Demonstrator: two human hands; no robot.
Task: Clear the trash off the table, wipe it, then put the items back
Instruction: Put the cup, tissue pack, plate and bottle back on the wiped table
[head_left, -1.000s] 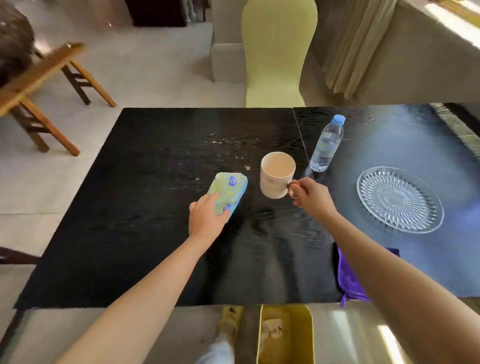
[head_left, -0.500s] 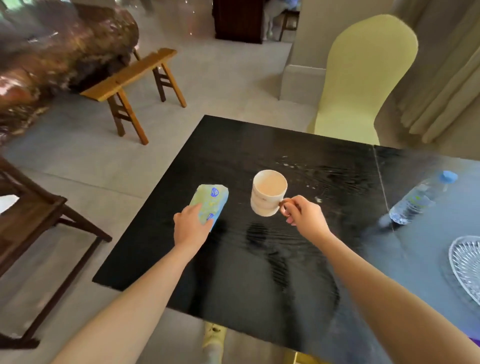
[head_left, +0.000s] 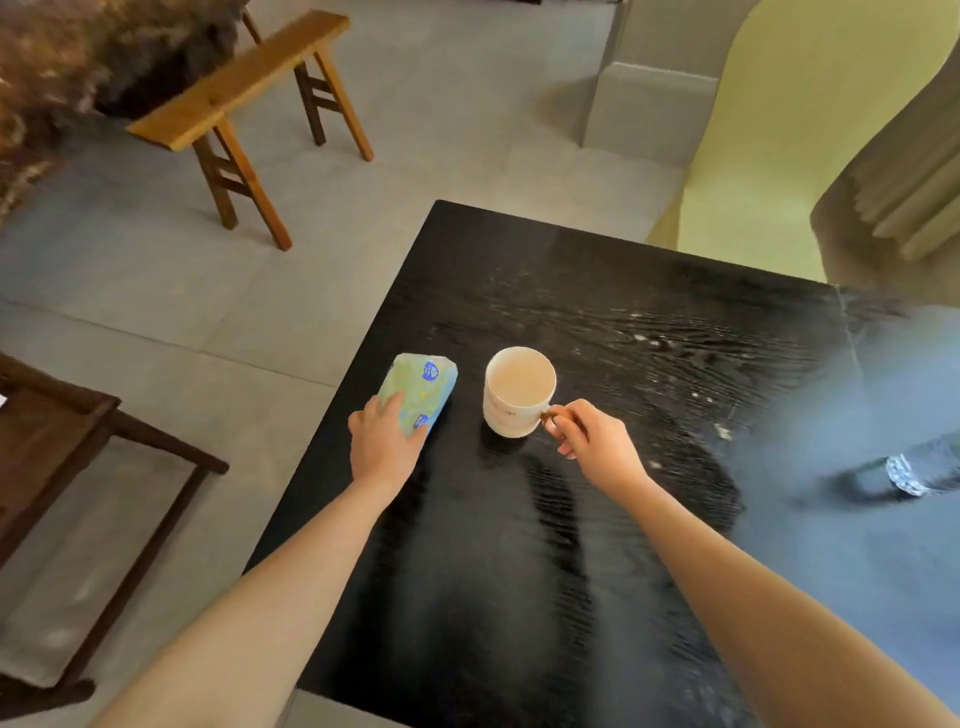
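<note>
A person leans over a black worktop (head_left: 519, 597), and both bare arms reach out over it.

The left hand (head_left: 382, 447) is on the near end of a soft green and blue packet (head_left: 421, 387). Its grip is curled round that end, with the fingers on one side and the thumb on the other. The packet is close to the left edge of the worktop and its far end points away from the person.

Just beside the packet, to its right, is a white mug (head_left: 519, 389). The two are near but not touching. The mug is upright and the inside looks pale. The right hand (head_left: 597, 441) pinches the little handle on the mug's right side, and its grip is tight on that handle. I cannot tell if the mug sits on the worktop or is a bit above it.

Small pale specks lie on the wood behind the mug.

Far off to the right a bottle (head_left: 906, 473) shows at the edge, all blurry, well apart from the mug.

A yellow chair (head_left: 779, 130) stands behind the worktop. A light wooden bench (head_left: 244, 88) stands on the grey floor (head_left: 415, 130) to the left.
</note>
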